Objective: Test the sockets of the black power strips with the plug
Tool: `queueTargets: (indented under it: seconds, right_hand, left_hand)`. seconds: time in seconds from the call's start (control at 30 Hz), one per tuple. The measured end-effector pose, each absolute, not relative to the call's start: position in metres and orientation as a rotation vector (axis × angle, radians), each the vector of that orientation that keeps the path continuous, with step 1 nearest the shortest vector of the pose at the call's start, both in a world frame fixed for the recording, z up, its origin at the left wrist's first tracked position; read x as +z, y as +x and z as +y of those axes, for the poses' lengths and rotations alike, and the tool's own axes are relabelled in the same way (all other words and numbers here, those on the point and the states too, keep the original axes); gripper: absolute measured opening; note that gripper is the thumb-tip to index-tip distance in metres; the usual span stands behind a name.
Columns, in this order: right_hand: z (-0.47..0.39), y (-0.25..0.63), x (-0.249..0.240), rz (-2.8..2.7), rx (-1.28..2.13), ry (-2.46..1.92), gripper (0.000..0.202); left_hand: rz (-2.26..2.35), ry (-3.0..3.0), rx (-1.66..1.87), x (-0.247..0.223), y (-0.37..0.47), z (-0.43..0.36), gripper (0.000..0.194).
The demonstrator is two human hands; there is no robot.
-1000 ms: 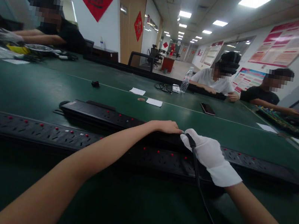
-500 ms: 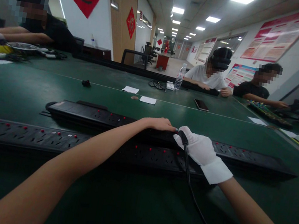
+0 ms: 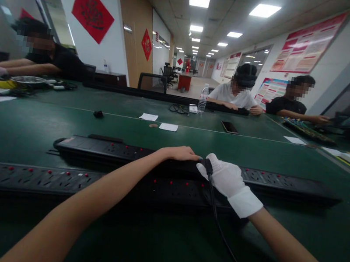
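My right hand (image 3: 222, 176), in a white glove, is closed round a black plug (image 3: 209, 167) whose cable runs down toward the bottom right. The plug is over the farther black power strip (image 3: 289, 183); whether it sits in a socket is hidden. My left hand (image 3: 181, 153), ungloved, lies on the same strip just left of the plug, its fingertips near it; what those fingers hold, if anything, cannot be made out. A second black strip (image 3: 38, 176) with red switches lies nearer, partly under my left forearm.
On the green table (image 3: 30, 119) are a small black object (image 3: 98, 114), white papers (image 3: 168, 127), a phone (image 3: 229, 127), a bottle (image 3: 203, 100) and a coiled cable (image 3: 179, 109). Several people sit around the far side and ends.
The view has tilted up a little, so the table and strips appear lower. Both hands keep nearly the same place on the farther strip, and the plug is still in my right hand.
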State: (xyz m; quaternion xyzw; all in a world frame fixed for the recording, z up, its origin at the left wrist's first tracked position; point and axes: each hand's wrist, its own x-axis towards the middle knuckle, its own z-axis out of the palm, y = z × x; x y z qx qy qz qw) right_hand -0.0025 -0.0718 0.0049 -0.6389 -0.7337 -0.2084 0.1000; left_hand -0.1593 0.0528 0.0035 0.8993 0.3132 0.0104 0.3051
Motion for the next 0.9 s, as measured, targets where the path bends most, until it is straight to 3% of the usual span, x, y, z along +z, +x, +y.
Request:
queueTargets:
  seconds: [0.9]
  right_hand:
    - [-0.0699, -0.0017, 0.0047, -2.201, -0.511, -1.889, 0.040]
  left_hand:
    - [0.785, 2.367, 0.013, 0.0038, -0.1595, 0.0525, 0.050]
